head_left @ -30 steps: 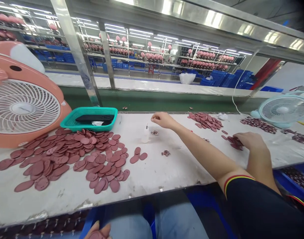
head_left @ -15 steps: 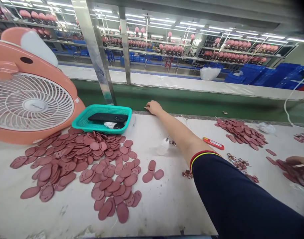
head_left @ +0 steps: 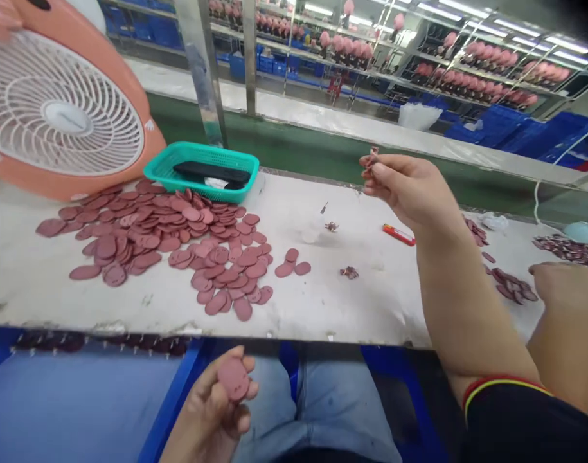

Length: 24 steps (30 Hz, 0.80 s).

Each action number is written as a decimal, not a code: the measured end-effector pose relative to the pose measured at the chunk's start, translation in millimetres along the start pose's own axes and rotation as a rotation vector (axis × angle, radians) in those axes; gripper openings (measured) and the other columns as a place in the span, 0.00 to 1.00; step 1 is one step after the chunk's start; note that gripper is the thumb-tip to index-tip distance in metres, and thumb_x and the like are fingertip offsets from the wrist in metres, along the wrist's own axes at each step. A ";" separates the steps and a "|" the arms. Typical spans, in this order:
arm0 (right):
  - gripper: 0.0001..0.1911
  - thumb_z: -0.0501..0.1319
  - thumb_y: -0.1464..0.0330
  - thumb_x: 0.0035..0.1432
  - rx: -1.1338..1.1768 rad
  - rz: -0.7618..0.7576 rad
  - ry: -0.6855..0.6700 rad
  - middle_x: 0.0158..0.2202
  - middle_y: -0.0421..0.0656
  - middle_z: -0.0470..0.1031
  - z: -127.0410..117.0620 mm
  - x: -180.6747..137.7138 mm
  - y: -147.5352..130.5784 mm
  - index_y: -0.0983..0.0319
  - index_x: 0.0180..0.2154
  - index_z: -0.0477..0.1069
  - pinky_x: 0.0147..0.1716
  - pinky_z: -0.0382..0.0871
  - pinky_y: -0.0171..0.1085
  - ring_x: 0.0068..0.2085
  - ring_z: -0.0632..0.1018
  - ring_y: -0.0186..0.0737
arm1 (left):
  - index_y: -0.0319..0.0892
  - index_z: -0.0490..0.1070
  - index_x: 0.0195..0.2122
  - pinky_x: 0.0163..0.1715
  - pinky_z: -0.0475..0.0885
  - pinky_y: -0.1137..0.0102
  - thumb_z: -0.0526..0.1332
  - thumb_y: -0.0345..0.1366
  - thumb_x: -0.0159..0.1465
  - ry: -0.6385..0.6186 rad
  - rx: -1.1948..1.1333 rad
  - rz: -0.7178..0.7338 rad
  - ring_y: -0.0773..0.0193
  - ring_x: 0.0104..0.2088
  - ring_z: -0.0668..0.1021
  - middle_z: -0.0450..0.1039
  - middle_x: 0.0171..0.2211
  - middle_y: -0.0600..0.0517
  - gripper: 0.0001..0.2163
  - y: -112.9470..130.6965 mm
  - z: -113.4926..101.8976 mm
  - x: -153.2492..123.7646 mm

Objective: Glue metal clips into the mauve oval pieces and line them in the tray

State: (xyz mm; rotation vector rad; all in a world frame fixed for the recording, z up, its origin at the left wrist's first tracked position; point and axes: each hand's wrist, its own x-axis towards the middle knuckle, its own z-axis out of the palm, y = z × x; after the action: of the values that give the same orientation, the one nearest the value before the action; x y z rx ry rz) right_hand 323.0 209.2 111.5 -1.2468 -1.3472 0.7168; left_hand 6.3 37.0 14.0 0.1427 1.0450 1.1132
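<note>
Low over my lap, my left hand (head_left: 211, 405) is closed on a pink oval piece (head_left: 232, 378) held between thumb and fingers. My right hand (head_left: 409, 190) is raised over the white table (head_left: 322, 308), its fingertips pinching a small dark-red part (head_left: 372, 156). A wide heap of the same pink ovals (head_left: 168, 231) covers the table's left side. Out in front of my right hand stands a small clear bottle (head_left: 315, 228), with tiny dark-red parts (head_left: 349, 272) lying loose nearby.
A teal basket (head_left: 161, 168) holding a black phone (head_left: 211, 172) sits by an orange fan (head_left: 62, 116). A red lighter-like stick (head_left: 398, 235) lies on the table. Another person's hand (head_left: 563, 289) rests beside more ovals (head_left: 513, 286). Behind runs a green conveyor (head_left: 322, 154).
My right hand reached from the bottle to the conveyor's edge, then came back raised with a small part pinched. My left hand rose into view with its oval. The view tilted down.
</note>
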 end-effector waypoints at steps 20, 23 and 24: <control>0.06 0.67 0.73 0.61 -0.071 -0.233 -0.585 0.32 0.42 0.80 86.3 -217.2 -46.8 0.65 0.42 0.77 0.34 0.73 0.30 0.31 0.79 0.32 | 0.43 0.84 0.37 0.18 0.73 0.82 0.77 0.47 0.46 -0.308 0.168 -0.092 0.68 0.27 0.78 0.80 0.27 0.51 0.19 -11.3 -14.5 -43.5; 0.06 0.67 0.73 0.61 -0.115 -0.273 -0.604 0.32 0.42 0.81 85.8 -216.6 -48.8 0.65 0.41 0.77 0.34 0.74 0.30 0.32 0.79 0.32 | 0.43 0.84 0.37 0.17 0.73 0.82 0.77 0.46 0.47 -0.352 0.162 -0.105 0.68 0.26 0.78 0.79 0.26 0.52 0.18 -13.2 -18.0 -40.8; 0.06 0.67 0.73 0.60 -0.131 -0.288 -0.612 0.33 0.42 0.81 85.5 -216.1 -49.6 0.64 0.42 0.77 0.34 0.74 0.30 0.32 0.79 0.32 | 0.43 0.83 0.37 0.17 0.73 0.82 0.76 0.46 0.48 -0.348 0.160 -0.109 0.68 0.26 0.78 0.79 0.26 0.52 0.18 -13.7 -19.2 -40.0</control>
State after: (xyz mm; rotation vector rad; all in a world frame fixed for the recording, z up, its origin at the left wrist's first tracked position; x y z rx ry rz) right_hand 192.6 14.3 73.1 -0.9298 -2.0540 0.8490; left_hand -0.8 -8.5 20.4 0.3887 0.8176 0.8675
